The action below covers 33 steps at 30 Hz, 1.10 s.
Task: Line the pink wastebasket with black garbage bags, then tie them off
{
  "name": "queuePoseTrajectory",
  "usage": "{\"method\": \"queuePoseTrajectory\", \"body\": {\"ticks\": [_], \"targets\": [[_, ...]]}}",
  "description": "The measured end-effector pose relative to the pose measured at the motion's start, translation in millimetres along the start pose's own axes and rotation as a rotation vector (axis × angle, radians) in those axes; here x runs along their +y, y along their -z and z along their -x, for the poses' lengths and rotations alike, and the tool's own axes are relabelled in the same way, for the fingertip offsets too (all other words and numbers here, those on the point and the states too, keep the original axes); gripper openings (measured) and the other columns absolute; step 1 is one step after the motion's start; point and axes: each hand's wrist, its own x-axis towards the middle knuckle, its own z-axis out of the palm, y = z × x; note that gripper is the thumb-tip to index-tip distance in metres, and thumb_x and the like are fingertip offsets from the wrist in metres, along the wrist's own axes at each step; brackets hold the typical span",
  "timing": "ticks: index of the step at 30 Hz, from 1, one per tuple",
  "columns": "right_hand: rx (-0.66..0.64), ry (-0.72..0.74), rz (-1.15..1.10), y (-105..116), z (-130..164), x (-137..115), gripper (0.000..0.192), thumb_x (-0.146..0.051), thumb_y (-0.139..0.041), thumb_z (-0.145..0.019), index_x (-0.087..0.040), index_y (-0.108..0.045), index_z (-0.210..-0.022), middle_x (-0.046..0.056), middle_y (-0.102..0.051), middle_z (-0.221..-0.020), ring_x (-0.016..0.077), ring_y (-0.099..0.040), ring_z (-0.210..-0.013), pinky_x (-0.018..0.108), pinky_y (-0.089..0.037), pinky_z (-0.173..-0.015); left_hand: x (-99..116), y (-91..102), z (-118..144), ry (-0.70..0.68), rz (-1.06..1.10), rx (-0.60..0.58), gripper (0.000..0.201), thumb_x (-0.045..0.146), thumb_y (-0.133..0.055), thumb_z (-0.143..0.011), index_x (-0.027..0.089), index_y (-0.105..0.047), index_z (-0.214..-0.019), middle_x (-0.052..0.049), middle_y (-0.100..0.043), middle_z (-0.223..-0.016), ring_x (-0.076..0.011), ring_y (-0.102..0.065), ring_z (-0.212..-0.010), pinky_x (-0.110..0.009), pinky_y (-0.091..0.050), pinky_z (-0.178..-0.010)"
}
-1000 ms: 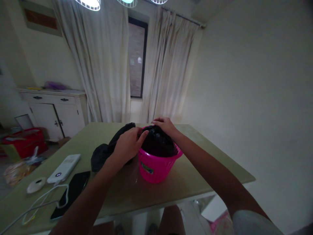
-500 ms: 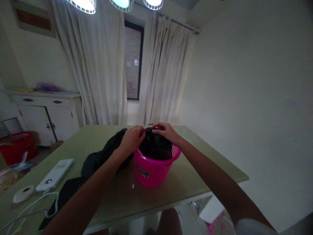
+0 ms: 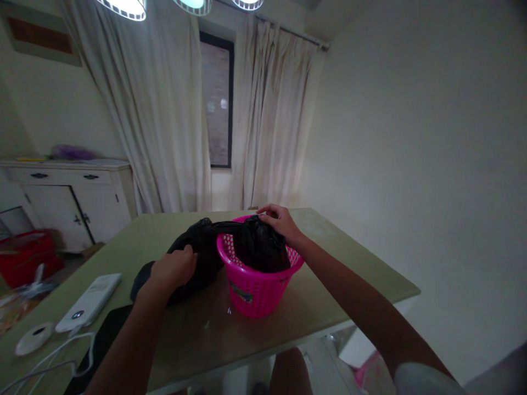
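Observation:
A pink plastic basket [image 3: 259,291] with a perforated wall stands upright on the table. A crumpled black plastic bag [image 3: 263,244] fills part of it, and a twisted strip of the bag runs over the left rim to a dark bundle [image 3: 201,258] beside the basket. Fingers curled, my left hand [image 3: 175,267] grips the bundle's near side. My right hand [image 3: 280,222] pinches the bag's top above the basket's back right, its fingertips partly hidden by the plastic.
On the left of the green table [image 3: 329,258] lie a white power bank [image 3: 88,302] with a cable [image 3: 61,351], a round white object [image 3: 35,337] and a flat black item [image 3: 102,334]. A white cabinet [image 3: 66,192] stands behind, at left.
My left hand has moved from the basket's rim left and toward me, onto the dark bundle. A strip of black plastic now spans the left rim. My right hand stays nearly in place.

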Motion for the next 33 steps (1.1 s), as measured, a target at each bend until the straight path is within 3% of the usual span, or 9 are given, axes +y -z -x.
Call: {"method": "queuePoseTrajectory", "body": {"ticks": [3,6,10,13,17,22,25,29,33], "targets": [[0.02,-0.017,-0.015,-1,-1,-1,0.034,-0.047,-0.077,-0.078,-0.021,-0.079,-0.099,-0.005,-0.048,-0.071,0.0151,-0.044,-0.069,0.03,-0.034,-0.066,-18,-25.6,-20,-0.046,-0.053,-0.001,0.057,0.03,-0.032,-0.109,0.001,-0.06,-0.149,-0.032,-0.071,-0.144,-0.0424,-0.07,-0.135,-0.051,-0.051,-0.112],[0.012,-0.028,-0.034,0,-1,-1,0.034,-0.046,-0.077,-0.077,-0.021,-0.078,-0.1,-0.005,-0.048,-0.071,0.0149,-0.044,-0.069,0.031,-0.034,-0.067,-23,-27.6,-26,0.001,-0.108,0.12,0.057,0.028,-0.033,-0.108,0.002,-0.058,-0.152,-0.031,-0.067,-0.15,-0.0453,-0.061,-0.145,-0.058,-0.042,-0.122],[-0.056,-0.05,-0.081,2,1,-2,0.034,-0.039,-0.075,-0.073,-0.021,-0.078,-0.102,-0.005,-0.05,-0.074,0.0152,-0.048,-0.072,0.03,-0.037,-0.069,-5,10.7,-8,0.009,-0.024,0.382,0.049,0.029,-0.028,-0.11,0.012,-0.071,-0.127,-0.025,-0.076,-0.132,-0.041,-0.071,-0.127,-0.05,-0.052,-0.106],[-0.135,-0.041,-0.083,4,1,-5,0.038,-0.031,-0.073,-0.069,-0.021,-0.079,-0.106,-0.005,-0.05,-0.076,0.0147,-0.048,-0.073,0.029,-0.037,-0.069,27,49.6,9,-0.082,0.234,0.641,0.043,0.036,-0.035,-0.111,0.017,-0.072,-0.119,-0.018,-0.079,-0.12,-0.0344,-0.073,-0.116,-0.043,-0.052,-0.101],[-0.196,0.027,-0.054,6,1,-11,0.04,-0.026,-0.073,-0.069,-0.021,-0.08,-0.108,-0.005,-0.053,-0.079,0.0149,-0.05,-0.076,0.03,-0.039,-0.073,73,79.1,8,-0.353,0.398,0.494,0.04,0.047,-0.048,-0.11,0.02,-0.078,-0.108,-0.011,-0.083,-0.103,-0.0285,-0.075,-0.097,-0.036,-0.051,-0.084],[-0.202,0.113,-0.013,13,5,-18,0.037,-0.028,-0.078,-0.079,-0.022,-0.081,-0.115,-0.003,-0.058,-0.085,0.0166,-0.057,-0.084,0.033,-0.046,-0.086,98,80.5,-15,-0.527,0.39,0.286,0.017,0.036,-0.072,-0.098,0.021,-0.08,-0.096,-0.007,-0.081,-0.09,-0.0264,-0.074,-0.088,-0.033,-0.044,-0.072],[-0.238,0.141,0.096,22,10,-19,0.031,-0.03,-0.082,-0.084,-0.023,-0.084,-0.115,0.002,-0.062,-0.099,0.0195,-0.062,-0.095,0.036,-0.05,-0.092,97,77.7,-22,-0.545,0.538,0.291,0.012,0.028,-0.076,-0.095,0.021,-0.08,-0.104,-0.004,-0.081,-0.09,-0.023,-0.074,-0.085,-0.031,-0.046,-0.074],[-0.252,0.191,0.425,41,15,-10,0.012,-0.019,-0.08,-0.09,-0.022,-0.087,-0.099,0.004,-0.061,-0.094,0.021,-0.062,-0.094,0.037,-0.049,-0.091,80,69.7,-28,-0.547,0.621,0.424,0.032,0.021,-0.072,-0.094,0.021,-0.073,-0.127,-0.004,-0.079,-0.097,-0.0235,-0.075,-0.091,-0.034,-0.053,-0.083],[-0.088,0.148,0.629,59,16,0,0.013,-0.011,-0.072,-0.093,-0.018,-0.083,-0.09,0.006,-0.063,-0.093,0.0201,-0.062,-0.088,0.037,-0.05,-0.088,63,58.3,-39,-0.511,0.634,0.5,0.023,0.022,-0.06,-0.096,0.019,-0.077,-0.111,-0.009,-0.075,-0.107,-0.0244,-0.073,-0.094,-0.037,-0.057,-0.088]]}}
